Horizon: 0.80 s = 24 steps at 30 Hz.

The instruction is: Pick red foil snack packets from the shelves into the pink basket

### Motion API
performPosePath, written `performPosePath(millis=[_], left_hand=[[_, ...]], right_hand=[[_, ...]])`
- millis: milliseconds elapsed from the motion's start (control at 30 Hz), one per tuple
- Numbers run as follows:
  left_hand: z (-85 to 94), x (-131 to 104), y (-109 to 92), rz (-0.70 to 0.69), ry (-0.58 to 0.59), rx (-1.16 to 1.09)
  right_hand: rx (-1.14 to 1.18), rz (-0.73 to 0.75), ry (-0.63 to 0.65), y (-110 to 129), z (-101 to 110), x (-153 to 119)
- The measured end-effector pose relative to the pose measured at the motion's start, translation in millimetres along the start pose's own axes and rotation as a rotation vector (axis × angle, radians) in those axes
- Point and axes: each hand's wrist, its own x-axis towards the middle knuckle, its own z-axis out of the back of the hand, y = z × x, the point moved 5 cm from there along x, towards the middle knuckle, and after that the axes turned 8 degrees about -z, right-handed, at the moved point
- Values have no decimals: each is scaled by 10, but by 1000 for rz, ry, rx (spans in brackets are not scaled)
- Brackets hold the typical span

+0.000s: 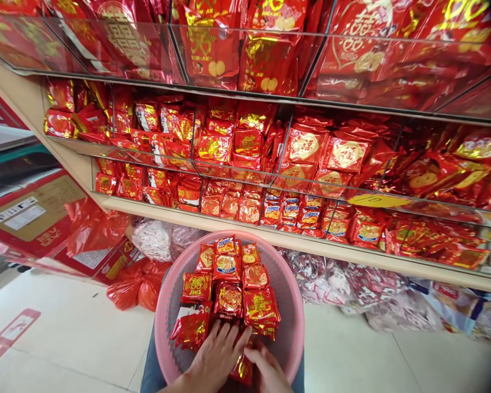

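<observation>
A pink plastic basket (163, 327) rests between the person's knees, with red and gold snack packets (227, 267) laid in rows inside it. My left hand (217, 349) reaches into the near part of the basket, its fingers spread over packets at the bottom centre. Just to the right, my right hand (265, 368) has its fingers against the side of a red packet (242, 370) that lies between the two hands. Part of that packet is hidden by the left hand. A taller stack of packets (262, 307) stands to the right of the fingertips.
Shelves (155, 216) with clear dividers hold many red packets across the back. A yellow price tag (378, 200) hangs at the right. Red plastic bags (138, 284) and a large carton (33, 210) are at the left. Clear bags (376, 289) lie under the shelf at the right.
</observation>
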Motion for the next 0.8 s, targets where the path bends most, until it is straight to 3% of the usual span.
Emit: performPosePath(millis=[267, 433, 600, 800], left_hand=[[-238, 16, 56, -7, -316, 225], [-318, 23, 67, -20, -387, 274], [-287, 22, 70, -12, -372, 272], [-18, -102, -5, -30, -530, 360]], right_hand=[[-103, -60, 96, -23, -100, 43], [-106, -113, 79, -62, -60, 76], [-83, -72, 91, 4, -155, 37], [-91, -142, 57, 27, -210, -22]])
